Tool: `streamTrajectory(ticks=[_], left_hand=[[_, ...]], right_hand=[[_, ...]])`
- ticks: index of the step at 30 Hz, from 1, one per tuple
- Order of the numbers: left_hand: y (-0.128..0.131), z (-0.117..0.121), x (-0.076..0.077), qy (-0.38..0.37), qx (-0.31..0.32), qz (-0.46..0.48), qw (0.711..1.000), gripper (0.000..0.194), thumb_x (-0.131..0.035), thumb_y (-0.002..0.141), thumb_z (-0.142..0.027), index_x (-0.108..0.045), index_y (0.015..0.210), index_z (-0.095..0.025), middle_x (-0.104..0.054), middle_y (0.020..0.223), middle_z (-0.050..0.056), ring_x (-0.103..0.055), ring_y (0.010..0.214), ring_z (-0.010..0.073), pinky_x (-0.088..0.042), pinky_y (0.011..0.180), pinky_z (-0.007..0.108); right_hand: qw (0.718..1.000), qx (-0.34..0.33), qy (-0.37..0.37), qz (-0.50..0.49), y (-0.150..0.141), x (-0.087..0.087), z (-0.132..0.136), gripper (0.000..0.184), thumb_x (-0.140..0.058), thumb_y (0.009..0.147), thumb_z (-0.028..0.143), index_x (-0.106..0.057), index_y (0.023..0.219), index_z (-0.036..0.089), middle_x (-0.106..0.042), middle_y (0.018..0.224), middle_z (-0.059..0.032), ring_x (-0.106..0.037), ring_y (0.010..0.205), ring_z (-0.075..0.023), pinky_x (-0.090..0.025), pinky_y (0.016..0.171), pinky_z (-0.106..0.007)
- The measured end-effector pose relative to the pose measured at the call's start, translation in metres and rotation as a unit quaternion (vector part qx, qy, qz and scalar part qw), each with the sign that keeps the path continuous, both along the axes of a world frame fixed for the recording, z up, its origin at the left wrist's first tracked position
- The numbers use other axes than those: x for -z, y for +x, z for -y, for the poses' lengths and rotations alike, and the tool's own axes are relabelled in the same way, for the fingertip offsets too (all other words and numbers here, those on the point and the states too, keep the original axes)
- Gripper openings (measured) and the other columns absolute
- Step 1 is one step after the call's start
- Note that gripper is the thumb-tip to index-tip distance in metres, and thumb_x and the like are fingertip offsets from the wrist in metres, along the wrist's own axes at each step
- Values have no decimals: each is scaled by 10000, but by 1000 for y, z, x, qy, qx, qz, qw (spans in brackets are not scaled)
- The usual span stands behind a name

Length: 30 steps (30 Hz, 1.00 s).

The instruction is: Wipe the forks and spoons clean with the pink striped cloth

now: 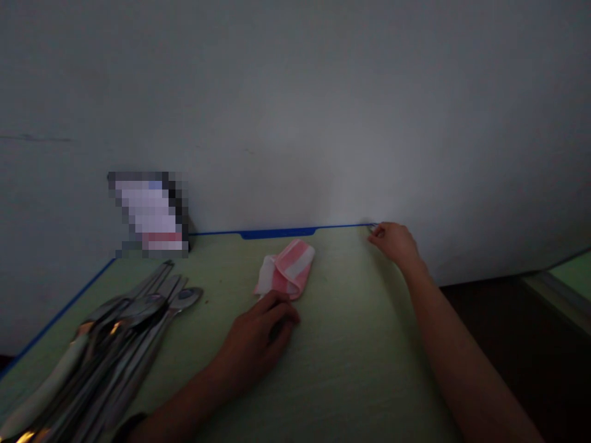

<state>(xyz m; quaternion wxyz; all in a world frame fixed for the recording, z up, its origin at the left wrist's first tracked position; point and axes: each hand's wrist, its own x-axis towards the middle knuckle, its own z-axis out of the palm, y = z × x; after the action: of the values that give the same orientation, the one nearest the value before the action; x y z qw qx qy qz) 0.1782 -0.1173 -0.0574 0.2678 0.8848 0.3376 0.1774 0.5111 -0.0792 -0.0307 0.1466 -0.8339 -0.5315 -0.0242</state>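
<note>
My left hand (261, 332) rests on the pale green table with its fingers loosely curled and a gap beside the thumb. Its knuckles meet the near edge of a folded pink-and-white striped cloth (295, 267), and I see nothing held in it. At the far edge of the table, against the wall, the fingers of my right hand (396, 243) are pinched together. A small, thin, shiny bit shows at those fingertips, too small to identify. To the left lies a pile of metal cutlery (148, 307), spoons among it, blurred toward the lower corner.
A pixelated, upright phone-like device (150, 212) leans on the grey wall (295, 111) at the back left. Blue trim (277, 234) edges the table (341, 369). On the right, a dark gap separates it from another green surface (575, 277).
</note>
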Motion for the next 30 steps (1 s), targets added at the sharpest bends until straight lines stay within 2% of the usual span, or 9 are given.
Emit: streamTrajectory(ticks=[4,7,9,11,14,17,21,26,30], left_hand=[[3,0,2,-7,-7,8,1000,183,-396,869,-193,-579,880,-206,-543,1001,45,-546,820,159,-441,731,276],[2,1,-4,-11,-11,-10,1000,175,-394,851,-166,-567,841,-186,-551,965,47,-544,797,153,-436,717,265],[-3,2,-17,-16,14,-54,998,152,-420,805,-134,-559,761,-172,-568,887,45,-548,805,164,-434,714,260],[-12,3,-36,-46,85,-113,989,147,-437,794,-143,-576,759,-174,-592,821,31,-563,790,163,-435,698,245],[-32,-1,-64,-91,137,-195,967,179,-437,833,-211,-614,862,-206,-638,856,15,-592,740,148,-438,654,231],[-57,-19,-80,-34,32,-232,971,208,-463,841,-322,-615,934,-212,-652,932,37,-599,787,173,-429,661,252],[-102,-54,-89,5,-145,-365,920,273,-482,804,-396,-623,781,-163,-663,783,82,-596,682,206,-396,581,284],[-153,-82,-94,-26,-234,-336,912,356,-601,693,-444,-630,914,-166,-676,943,109,-618,825,255,-432,678,312],[-166,-79,-78,-36,-248,-336,908,663,-707,536,-542,-599,1056,-145,-634,1080,176,-589,947,339,-447,750,371]], right_hand=[[985,-164,24,-41,-39,-9,-3,211,-551,778,386,-656,762,203,-675,713,-36,-602,657,-150,-409,625,-254],[965,-245,42,-79,-77,-5,-3,227,-506,817,387,-644,797,207,-673,713,-21,-589,627,-131,-392,601,-240],[948,-297,50,-108,-104,7,-1,226,-479,839,378,-630,838,209,-669,711,-13,-586,633,-126,-381,595,-231],[937,-325,56,-118,-127,22,1,236,-418,875,344,-605,856,202,-673,747,-17,-580,635,-119,-363,587,-228],[944,-315,50,-79,-148,41,3,229,-435,862,372,-584,826,201,-669,750,-21,-577,642,-141,-339,580,-246],[942,-323,39,-84,-152,47,3,225,-436,858,385,-583,842,216,-667,740,-7,-577,637,-144,-334,572,-245],[942,-318,31,-101,-148,45,2,243,-422,859,394,-588,872,217,-671,743,-13,-587,636,-149,-348,576,-247],[942,-317,24,-104,-146,47,3,243,-421,853,394,-591,872,222,-681,759,-18,-604,646,-161,-374,590,-260],[942,-316,35,-111,-145,50,1,249,-427,845,409,-598,863,229,-684,765,-16,-618,658,-167,-389,591,-265]])
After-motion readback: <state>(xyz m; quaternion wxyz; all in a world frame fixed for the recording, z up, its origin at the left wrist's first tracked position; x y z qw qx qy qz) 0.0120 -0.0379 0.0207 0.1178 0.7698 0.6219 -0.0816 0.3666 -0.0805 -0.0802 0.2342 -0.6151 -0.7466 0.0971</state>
